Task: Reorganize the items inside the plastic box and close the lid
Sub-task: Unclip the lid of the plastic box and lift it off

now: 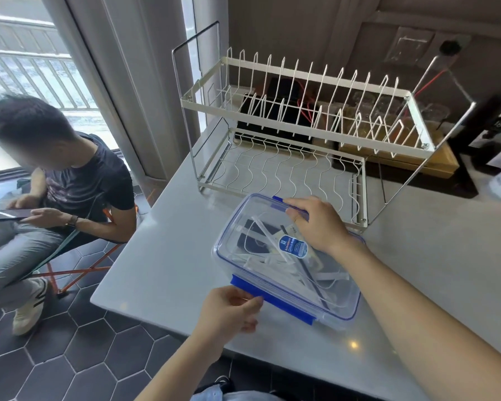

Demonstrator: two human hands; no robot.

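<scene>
A clear plastic box (339,290) with blue rim seals lies on the grey table (162,250), its transparent lid (243,224) lying on top. Through the lid I see several white strips, dark items and a blue-and-white label (294,246). My left hand (229,309) grips the near blue latch (275,300) at its left end, thumb on top. My right hand (315,221) reaches over the lid, with its fingers curled over the far blue latch (278,199).
A white wire dish rack (295,128) stands just behind the box. Dark boxes, red cables and a yellow tray (434,166) sit behind the rack. A person (70,180) sits on a folding chair at the left, holding a phone. The table's near edge runs below my left hand.
</scene>
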